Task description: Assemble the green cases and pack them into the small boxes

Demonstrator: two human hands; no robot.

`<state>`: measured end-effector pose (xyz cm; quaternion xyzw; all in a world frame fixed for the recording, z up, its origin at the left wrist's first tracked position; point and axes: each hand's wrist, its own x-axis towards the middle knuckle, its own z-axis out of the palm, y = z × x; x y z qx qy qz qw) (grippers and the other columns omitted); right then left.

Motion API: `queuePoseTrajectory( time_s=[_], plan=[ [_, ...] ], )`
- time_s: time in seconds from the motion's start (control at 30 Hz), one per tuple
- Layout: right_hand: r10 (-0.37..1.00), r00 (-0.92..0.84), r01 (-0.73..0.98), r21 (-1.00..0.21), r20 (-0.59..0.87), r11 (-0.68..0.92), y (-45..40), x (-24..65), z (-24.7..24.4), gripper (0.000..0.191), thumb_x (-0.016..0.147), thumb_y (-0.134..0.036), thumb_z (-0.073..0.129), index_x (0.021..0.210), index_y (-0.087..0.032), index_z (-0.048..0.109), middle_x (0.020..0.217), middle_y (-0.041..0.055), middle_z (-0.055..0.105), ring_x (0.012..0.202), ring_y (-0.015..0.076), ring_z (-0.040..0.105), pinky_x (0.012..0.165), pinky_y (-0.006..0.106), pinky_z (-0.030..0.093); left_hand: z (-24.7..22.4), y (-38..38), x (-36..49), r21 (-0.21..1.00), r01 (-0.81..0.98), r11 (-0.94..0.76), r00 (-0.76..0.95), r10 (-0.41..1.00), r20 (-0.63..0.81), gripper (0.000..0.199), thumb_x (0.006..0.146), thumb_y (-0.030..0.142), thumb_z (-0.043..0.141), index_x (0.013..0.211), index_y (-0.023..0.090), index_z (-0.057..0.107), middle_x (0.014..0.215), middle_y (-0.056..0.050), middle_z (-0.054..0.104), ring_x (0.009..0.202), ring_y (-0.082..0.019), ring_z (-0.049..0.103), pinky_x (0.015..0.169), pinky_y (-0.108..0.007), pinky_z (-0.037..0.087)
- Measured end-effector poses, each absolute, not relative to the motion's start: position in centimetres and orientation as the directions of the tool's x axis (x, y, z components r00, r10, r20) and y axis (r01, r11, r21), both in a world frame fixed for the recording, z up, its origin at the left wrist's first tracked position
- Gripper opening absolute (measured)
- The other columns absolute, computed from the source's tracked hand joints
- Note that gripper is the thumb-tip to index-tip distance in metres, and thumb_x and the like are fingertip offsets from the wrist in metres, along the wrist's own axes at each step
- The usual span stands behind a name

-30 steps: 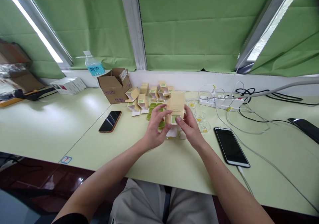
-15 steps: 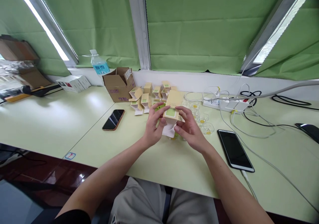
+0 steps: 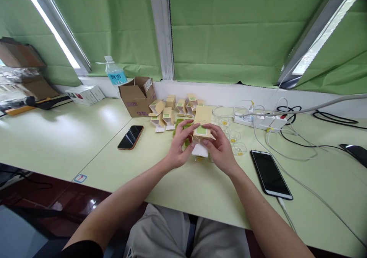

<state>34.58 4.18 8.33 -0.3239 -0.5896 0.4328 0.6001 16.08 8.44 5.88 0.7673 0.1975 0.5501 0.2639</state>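
Between my two hands is a small tan cardboard box with a pale green label and a white flap hanging open toward me. My left hand grips its left side, fingertips on the top edge. On the right side, my right hand holds it with the thumb near the open end. Behind and left of the box lie small green round pieces, partly hidden by my fingers. Clear plastic cups with yellow spots stand to the right of my right hand. Several similar small boxes stand farther back, some with open flaps.
A brown carton and a water bottle stand at the back. One phone lies left; another phone, with a cable plugged in, lies right. A white power strip with tangled cables runs along the wall.
The box in my hands has shifted slightly right and tilted, so its front side shows differently. Both hands moved a little with it and still hold it.
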Motion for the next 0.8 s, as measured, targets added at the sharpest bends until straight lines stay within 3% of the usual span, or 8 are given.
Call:
queuePoseTrajectory(
  time_s=[0.13,0.23,0.37,0.5,0.67,0.8],
  plan=[
    [0.915,-0.023,-0.135,-0.908,0.403,0.397,4.23,34.85,8.52,0.042,0.094,-0.043,0.079,0.132,-0.036,0.064,0.138,0.0058,0.070,0.102,0.0238,0.077,0.082,0.040,0.067,6.21,8.48,15.68,0.613,-0.024,-0.790,0.462,0.535,0.707,0.079,0.101,0.034,0.067,0.173,0.042,0.038,0.175,-0.015,0.036,0.155,-0.040,0.047,0.096,-0.048,0.065],
    [0.915,-0.039,-0.138,-0.909,0.401,0.392,4.17,34.98,8.58,0.047,0.093,-0.047,0.082,0.135,-0.036,0.064,0.141,0.0064,0.069,0.100,0.0235,0.077,0.086,0.042,0.068,5.99,8.46,15.87,0.639,-0.006,-0.769,0.450,0.568,0.689,0.086,0.099,0.039,0.075,0.174,0.041,0.034,0.177,-0.015,0.034,0.161,-0.042,0.040,0.106,-0.051,0.063],
    [0.897,-0.090,-0.187,-0.892,0.433,0.412,4.08,35.02,8.43,0.053,0.094,-0.056,0.082,0.140,-0.037,0.064,0.150,0.0078,0.065,0.118,0.0276,0.076,0.104,0.049,0.067,5.53,8.50,16.24,0.686,-0.058,-0.725,0.392,0.616,0.684,0.077,0.101,0.049,0.075,0.170,0.041,0.040,0.173,-0.015,0.036,0.151,-0.036,0.052,0.110,-0.048,0.063],
    [0.893,-0.154,-0.238,-0.893,0.423,0.382,4.01,35.00,8.05,0.050,0.100,-0.060,0.075,0.143,-0.038,0.064,0.153,0.0074,0.065,0.127,0.0297,0.075,0.114,0.052,0.062,5.55,8.41,16.48,0.729,-0.128,-0.672,0.334,0.663,0.670,0.060,0.104,0.049,0.071,0.160,0.037,0.051,0.164,-0.015,0.042,0.135,-0.029,0.062,0.099,-0.040,0.068],
    [0.891,-0.180,-0.231,-0.898,0.417,0.374,3.87,34.76,7.89,0.049,0.099,-0.060,0.076,0.141,-0.038,0.063,0.152,0.0076,0.065,0.126,0.0296,0.074,0.107,0.051,0.065,5.69,8.21,16.55,0.771,-0.185,-0.609,0.302,0.712,0.634,0.049,0.105,0.048,0.069,0.150,0.034,0.055,0.158,-0.014,0.049,0.118,-0.023,0.069,0.083,-0.033,0.070],
    [0.879,-0.201,-0.213,-0.895,0.432,0.391,3.77,34.57,8.03,0.048,0.100,-0.058,0.076,0.140,-0.037,0.061,0.151,0.0075,0.065,0.112,0.0254,0.075,0.103,0.048,0.066,5.63,8.27,16.45,0.756,-0.144,-0.638,0.281,0.706,0.650,0.042,0.107,0.050,0.066,0.145,0.032,0.057,0.159,-0.013,0.050,0.114,-0.021,0.069,0.078,-0.029,0.066]
  ],
)
